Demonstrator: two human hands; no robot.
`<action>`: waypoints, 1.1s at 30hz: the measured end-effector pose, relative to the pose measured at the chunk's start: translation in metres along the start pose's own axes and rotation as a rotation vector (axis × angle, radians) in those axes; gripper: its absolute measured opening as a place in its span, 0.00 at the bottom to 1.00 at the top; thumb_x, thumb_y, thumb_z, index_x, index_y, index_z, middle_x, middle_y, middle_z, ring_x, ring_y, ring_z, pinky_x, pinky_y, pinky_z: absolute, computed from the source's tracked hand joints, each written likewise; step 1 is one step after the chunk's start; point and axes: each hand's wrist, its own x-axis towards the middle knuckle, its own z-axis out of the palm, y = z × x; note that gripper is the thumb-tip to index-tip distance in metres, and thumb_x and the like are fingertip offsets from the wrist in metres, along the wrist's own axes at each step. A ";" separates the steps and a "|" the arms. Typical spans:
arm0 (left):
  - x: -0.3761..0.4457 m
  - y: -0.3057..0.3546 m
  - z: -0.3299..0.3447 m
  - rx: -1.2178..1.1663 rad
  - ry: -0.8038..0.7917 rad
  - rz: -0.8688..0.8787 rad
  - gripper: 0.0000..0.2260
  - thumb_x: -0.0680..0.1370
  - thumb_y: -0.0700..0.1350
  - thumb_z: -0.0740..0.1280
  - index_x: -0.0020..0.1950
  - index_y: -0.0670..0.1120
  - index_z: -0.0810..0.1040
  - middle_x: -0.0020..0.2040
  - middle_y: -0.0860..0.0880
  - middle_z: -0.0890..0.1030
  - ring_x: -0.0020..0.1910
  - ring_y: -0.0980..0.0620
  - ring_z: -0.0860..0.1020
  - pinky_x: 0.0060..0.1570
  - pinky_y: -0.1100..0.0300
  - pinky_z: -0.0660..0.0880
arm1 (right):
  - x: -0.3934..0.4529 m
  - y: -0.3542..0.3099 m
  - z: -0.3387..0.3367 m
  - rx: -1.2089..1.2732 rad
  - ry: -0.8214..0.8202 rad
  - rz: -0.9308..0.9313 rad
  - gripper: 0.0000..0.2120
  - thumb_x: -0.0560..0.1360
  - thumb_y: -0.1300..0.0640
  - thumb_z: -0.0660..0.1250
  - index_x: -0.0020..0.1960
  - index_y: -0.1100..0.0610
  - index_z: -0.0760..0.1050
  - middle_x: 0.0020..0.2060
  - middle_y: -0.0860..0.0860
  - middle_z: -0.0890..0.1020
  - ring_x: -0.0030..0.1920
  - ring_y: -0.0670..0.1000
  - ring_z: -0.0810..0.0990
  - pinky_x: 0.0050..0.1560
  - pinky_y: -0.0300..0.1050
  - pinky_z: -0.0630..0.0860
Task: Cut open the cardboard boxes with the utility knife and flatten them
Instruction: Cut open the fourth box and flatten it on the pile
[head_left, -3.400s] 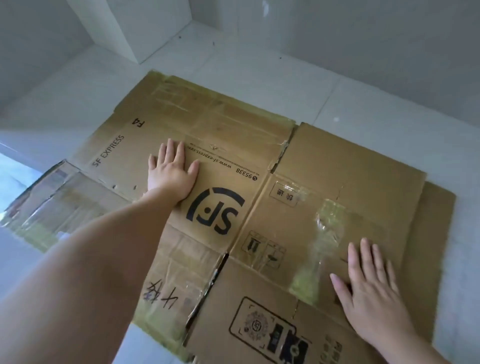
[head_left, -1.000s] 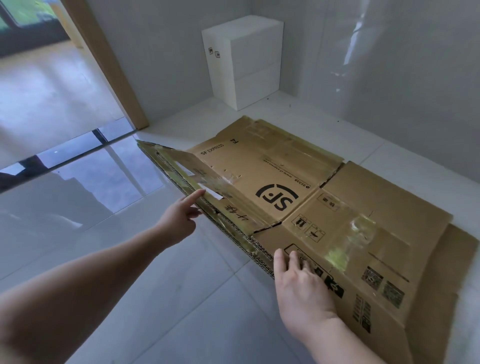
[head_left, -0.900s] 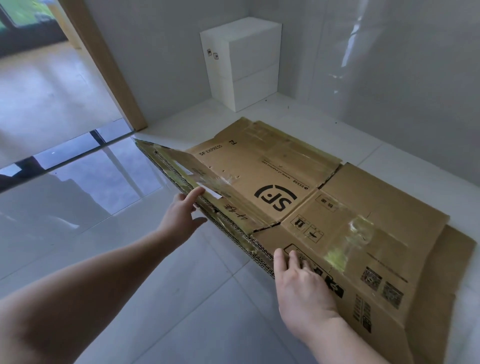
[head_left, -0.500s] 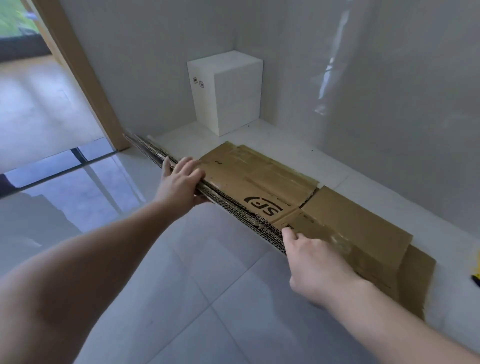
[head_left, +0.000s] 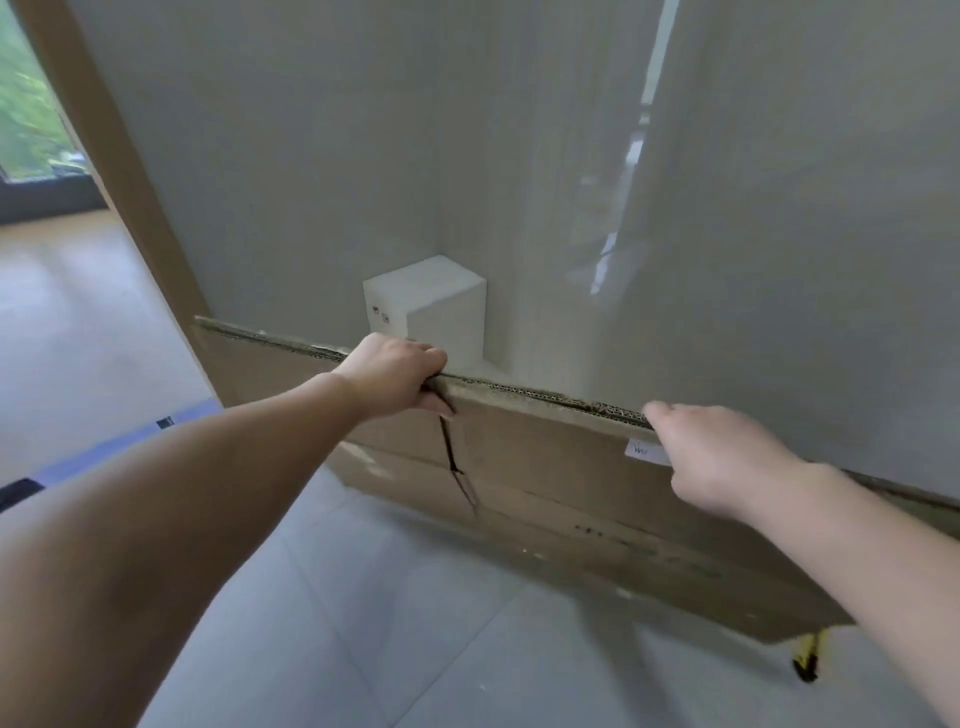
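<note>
Our left hand has fingers curled over the top edge of the flattened cardboard, thumb on the near face, gripping it. Our right hand pinches the same top edge further right, fingers partly hidden behind the board. The cardboard stands on edge on the tiled floor, near the grey wall. A slit runs down its near face. White box behind, in the corner. Yellow-black object at the lower right; we can't tell what it is.
</note>
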 end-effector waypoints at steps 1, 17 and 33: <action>0.000 -0.011 -0.035 0.021 -0.023 0.012 0.24 0.71 0.71 0.60 0.43 0.49 0.66 0.45 0.51 0.79 0.46 0.48 0.78 0.35 0.57 0.67 | 0.002 0.009 -0.036 -0.006 -0.007 -0.019 0.11 0.71 0.67 0.57 0.47 0.53 0.61 0.50 0.52 0.77 0.54 0.57 0.78 0.41 0.45 0.67; -0.170 -0.192 -0.428 -0.125 0.073 -0.265 0.44 0.62 0.79 0.35 0.50 0.52 0.77 0.43 0.55 0.81 0.43 0.52 0.80 0.37 0.57 0.71 | 0.037 -0.049 -0.493 -0.051 -0.043 -0.585 0.21 0.73 0.66 0.58 0.62 0.49 0.67 0.53 0.50 0.70 0.52 0.55 0.77 0.46 0.51 0.74; -0.294 -0.169 -0.508 0.127 -0.024 -1.046 0.25 0.67 0.72 0.57 0.37 0.52 0.79 0.33 0.57 0.80 0.30 0.52 0.78 0.25 0.63 0.67 | 0.124 -0.233 -0.578 -0.111 0.175 -1.378 0.21 0.74 0.65 0.60 0.65 0.50 0.68 0.53 0.50 0.72 0.51 0.56 0.77 0.47 0.49 0.75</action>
